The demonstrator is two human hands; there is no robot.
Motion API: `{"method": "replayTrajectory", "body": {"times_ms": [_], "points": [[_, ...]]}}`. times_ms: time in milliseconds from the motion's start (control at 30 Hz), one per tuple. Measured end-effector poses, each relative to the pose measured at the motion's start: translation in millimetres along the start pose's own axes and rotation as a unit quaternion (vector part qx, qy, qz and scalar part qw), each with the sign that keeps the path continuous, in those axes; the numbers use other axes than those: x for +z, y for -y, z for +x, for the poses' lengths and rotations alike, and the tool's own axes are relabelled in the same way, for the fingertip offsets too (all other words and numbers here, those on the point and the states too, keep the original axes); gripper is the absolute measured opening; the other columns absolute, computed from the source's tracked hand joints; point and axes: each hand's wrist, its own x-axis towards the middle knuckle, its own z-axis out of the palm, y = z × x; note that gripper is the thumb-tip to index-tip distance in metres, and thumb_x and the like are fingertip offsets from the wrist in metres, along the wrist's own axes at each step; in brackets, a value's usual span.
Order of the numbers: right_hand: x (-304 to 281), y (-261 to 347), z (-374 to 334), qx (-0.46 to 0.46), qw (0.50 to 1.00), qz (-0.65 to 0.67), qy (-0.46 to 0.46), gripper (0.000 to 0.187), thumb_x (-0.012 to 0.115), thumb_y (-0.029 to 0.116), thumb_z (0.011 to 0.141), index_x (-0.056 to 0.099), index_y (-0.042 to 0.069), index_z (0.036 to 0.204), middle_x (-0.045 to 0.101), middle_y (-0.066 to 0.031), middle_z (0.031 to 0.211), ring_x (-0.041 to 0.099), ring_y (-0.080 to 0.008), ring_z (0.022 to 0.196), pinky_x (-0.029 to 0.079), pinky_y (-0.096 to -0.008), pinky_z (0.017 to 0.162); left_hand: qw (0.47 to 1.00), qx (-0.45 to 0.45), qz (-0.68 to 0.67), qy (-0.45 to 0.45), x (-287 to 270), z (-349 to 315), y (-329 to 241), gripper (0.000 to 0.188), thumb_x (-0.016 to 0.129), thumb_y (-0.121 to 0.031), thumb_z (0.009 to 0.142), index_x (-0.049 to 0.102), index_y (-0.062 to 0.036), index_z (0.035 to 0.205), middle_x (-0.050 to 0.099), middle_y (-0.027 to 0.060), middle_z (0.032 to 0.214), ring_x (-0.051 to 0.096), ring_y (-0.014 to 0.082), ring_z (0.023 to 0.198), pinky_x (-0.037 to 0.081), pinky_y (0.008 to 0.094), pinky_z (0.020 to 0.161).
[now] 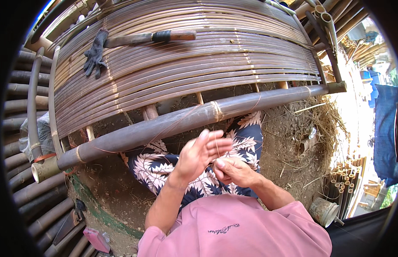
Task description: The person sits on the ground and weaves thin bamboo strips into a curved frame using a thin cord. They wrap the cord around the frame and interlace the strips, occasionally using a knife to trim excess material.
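Note:
My left hand (201,155) is raised over my lap with its fingers stretched out and the palm turned to the right. Close beside it, my right hand (234,171) is closed in a pinch, thumb on top. A thin, light strand (218,147) seems to rise from that pinch across the left fingers; it is too fine to follow. Just beyond both hands lies the thick dark bamboo pole (177,125), the front rail of a slatted bamboo bench (177,77). Thin reddish cords hang on this rail.
On the slats lie a machete (139,39) with a wooden handle and a dark glove (96,53). Bamboo poles (40,186) are stacked at left, near a pink block (96,240). At right are cut bamboo tubes (343,184), a dirty bucket (324,212) and dry fibres (327,124).

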Motion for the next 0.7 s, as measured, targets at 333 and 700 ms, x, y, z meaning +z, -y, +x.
{"method": "replayTrajectory", "body": {"times_ms": [333,700], "points": [[-15,-12,-8,-0.001,0.984,0.107,-0.141,0.036,0.044,0.037,0.11,0.058,0.004,0.101,0.034,0.0067,0.062,0.026,-0.0036,0.051,0.024,-0.0216,0.045,0.943,0.27,-0.032,-0.19,16,-27,-62,0.031,0.049,-0.024,0.108,0.06,-0.0023,0.126,0.044,-0.0023,0.08,0.032,0.003,0.054,0.028,0.0189,0.042],[-16,-19,18,-0.234,0.848,-0.263,-0.397,0.026,0.059,0.023,0.104,0.07,-0.001,0.103,0.069,-0.0096,0.117,0.061,-0.0173,0.109,0.047,-0.0306,0.097,0.884,0.155,0.346,-0.274,18,-41,29,0.027,0.059,-0.019,0.103,0.071,0.0027,0.113,0.052,-0.0054,0.066,0.042,0.002,0.053,0.035,0.0193,0.048]]}}
